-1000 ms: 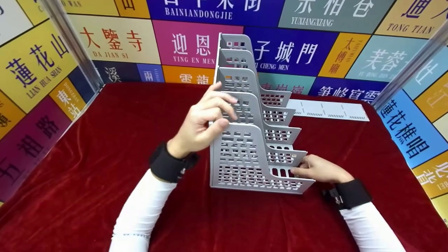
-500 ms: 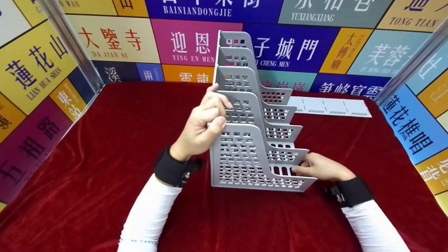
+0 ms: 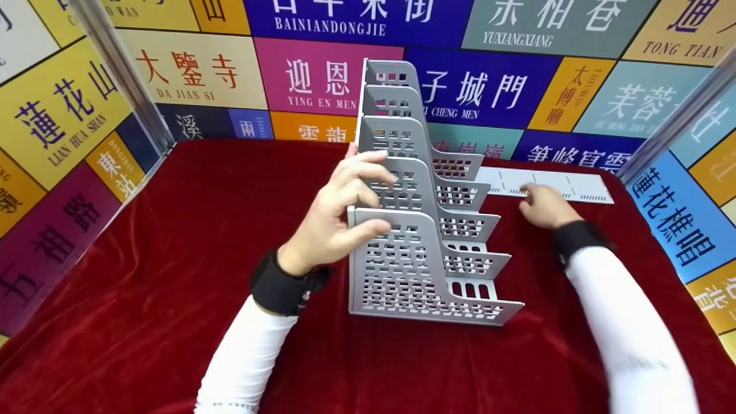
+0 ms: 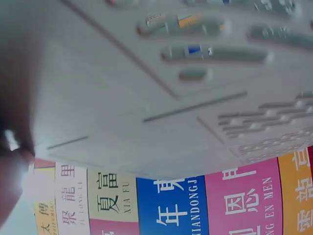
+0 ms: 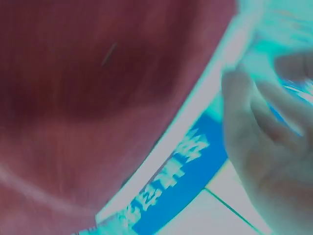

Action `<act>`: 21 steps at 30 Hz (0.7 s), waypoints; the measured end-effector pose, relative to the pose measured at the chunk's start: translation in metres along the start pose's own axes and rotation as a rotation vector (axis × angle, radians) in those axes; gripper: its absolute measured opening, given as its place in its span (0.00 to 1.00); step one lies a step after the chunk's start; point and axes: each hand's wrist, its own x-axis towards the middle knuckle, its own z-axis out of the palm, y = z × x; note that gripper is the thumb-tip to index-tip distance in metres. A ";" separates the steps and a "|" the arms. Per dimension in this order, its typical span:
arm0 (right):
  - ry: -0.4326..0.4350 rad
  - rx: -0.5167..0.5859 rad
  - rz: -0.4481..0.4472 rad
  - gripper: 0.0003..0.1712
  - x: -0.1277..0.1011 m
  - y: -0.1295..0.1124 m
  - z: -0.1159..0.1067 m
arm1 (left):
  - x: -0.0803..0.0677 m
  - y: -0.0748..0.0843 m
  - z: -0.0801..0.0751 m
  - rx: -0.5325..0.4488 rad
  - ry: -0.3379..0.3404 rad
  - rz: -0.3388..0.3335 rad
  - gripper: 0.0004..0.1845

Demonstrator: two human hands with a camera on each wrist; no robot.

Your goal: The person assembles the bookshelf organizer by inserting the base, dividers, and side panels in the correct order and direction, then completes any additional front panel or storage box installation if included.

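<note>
A grey magazine file rack (image 3: 397,264) with several stepped, perforated compartments stands upright on the red cloth in the head view. My left hand (image 3: 339,213) holds its back upright edge, thumb across the front panel's top and bent fingers over the compartment behind. Close-up, slotted grey plastic (image 4: 122,107) fills most of the left wrist view. My right hand (image 3: 549,207) is off to the right of the rack, its fingertips overlapping a long white strip (image 3: 589,187) with dashed marks. In the blurred right wrist view the fingers (image 5: 239,98) are bent and apart, with nothing visible between them.
A red velvet cloth (image 3: 172,276) covers the table. Colourful printed sign panels (image 3: 190,69) form walls behind and at both sides. Clear upright posts (image 3: 123,75) stand at the back corners. The rack's tall back rises in front of the rear wall.
My right hand has left the rack's front compartment and moved up and back to the white strip. My left hand stays at the rack, its thumb and fingers now spread wider. The rack stays put.
</note>
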 end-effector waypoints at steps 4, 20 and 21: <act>0.100 -0.165 -0.044 0.26 0.029 0.014 0.020 | 0.000 0.003 -0.008 0.006 -0.039 0.014 0.21; -0.054 -0.373 -0.125 0.30 0.029 0.028 0.036 | 0.003 0.005 -0.022 0.031 -0.084 0.028 0.19; -0.046 -0.383 -0.114 0.31 0.028 0.029 0.037 | 0.002 0.005 -0.022 0.032 -0.089 0.026 0.19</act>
